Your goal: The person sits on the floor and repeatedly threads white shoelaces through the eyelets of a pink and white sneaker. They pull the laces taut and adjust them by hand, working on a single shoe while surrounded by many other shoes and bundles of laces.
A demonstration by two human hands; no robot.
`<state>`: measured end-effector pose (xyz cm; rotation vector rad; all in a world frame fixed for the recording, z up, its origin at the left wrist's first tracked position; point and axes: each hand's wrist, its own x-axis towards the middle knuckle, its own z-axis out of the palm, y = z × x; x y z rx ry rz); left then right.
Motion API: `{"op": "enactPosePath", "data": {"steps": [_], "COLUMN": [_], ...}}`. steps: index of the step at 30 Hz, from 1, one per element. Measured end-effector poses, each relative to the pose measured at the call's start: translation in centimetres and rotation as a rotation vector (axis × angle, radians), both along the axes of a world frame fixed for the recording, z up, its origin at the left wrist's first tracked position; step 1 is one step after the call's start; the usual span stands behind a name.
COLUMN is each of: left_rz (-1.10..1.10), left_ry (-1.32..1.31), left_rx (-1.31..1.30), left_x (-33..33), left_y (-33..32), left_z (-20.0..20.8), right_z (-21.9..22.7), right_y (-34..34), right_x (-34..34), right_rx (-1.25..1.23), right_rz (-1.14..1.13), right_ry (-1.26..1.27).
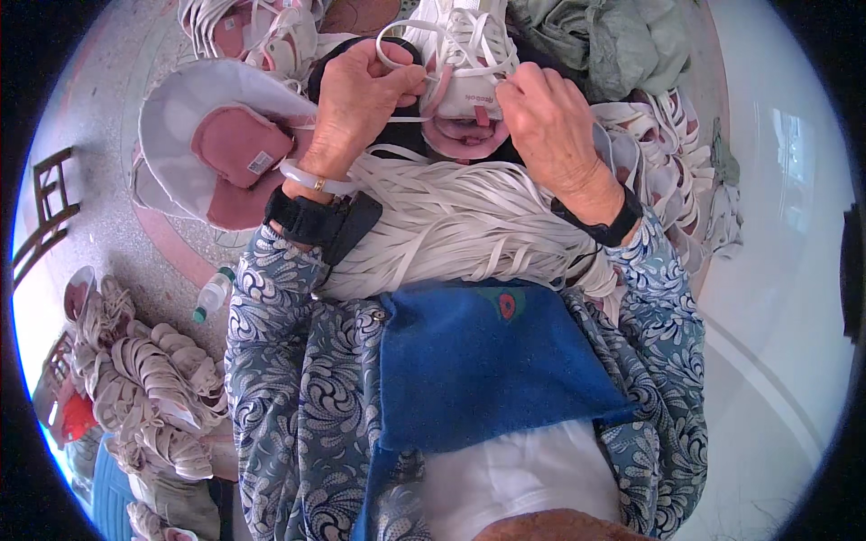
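A white shoe upper (469, 97) with a pink lining and tongue tab lies in front of me, its collar toward me. White shoelace (390, 38) criss-crosses its eyelets and loops out at the left. My left hand (365, 97) is closed, pinching the shoelace beside the upper's left edge. On the other side my right hand (555, 131) is also closed, its fingertips gripping the shoelace at the upper's right edge; they partly hide it. Across my lap, below the upper, lies a thick bundle of loose white laces (451, 221).
Left of my left hand are nested white and pink shoe parts (171, 122). More stacked uppers (663, 144) lie to the right, and others (158, 379) at lower left. A plastic bottle (214, 293) is on the speckled floor. Grey-green cloth (604, 45) lies at the far right.
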<state>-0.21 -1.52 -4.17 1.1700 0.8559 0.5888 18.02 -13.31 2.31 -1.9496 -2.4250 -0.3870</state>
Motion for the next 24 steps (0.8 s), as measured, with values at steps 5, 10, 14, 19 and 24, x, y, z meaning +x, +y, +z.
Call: {"op": "enactPosePath", "data": {"steps": [5,10,14,19,24], "left_rz": [0.012,-0.01,-0.009,-0.02,-0.015], "left_ry": [0.004,-0.006,0.04,0.161,0.116], "left_rx": [0.011,-0.02,0.071,0.228,0.141], "left_x": [0.2,0.0,-0.2,-0.1,-0.5], "left_y": [0.1,0.3,0.1,0.5,0.5], "left_z": [0.2,0.5,0.4,0.7,1.1], "right_z": [-0.9,0.0,0.7,-0.6,-2.1], "right_y": [1.9,4.5,0.6,0.1,1.1], "right_x": [1.9,2.7,-0.1,-3.0,-3.8], "right_rx": [0.016,0.201,0.057,-0.024,-0.005], "right_rz": [-0.146,-0.495,-0.38,-0.111,-0.23], "right_ry": [0.584,1.491,1.125,0.741,0.694]}}
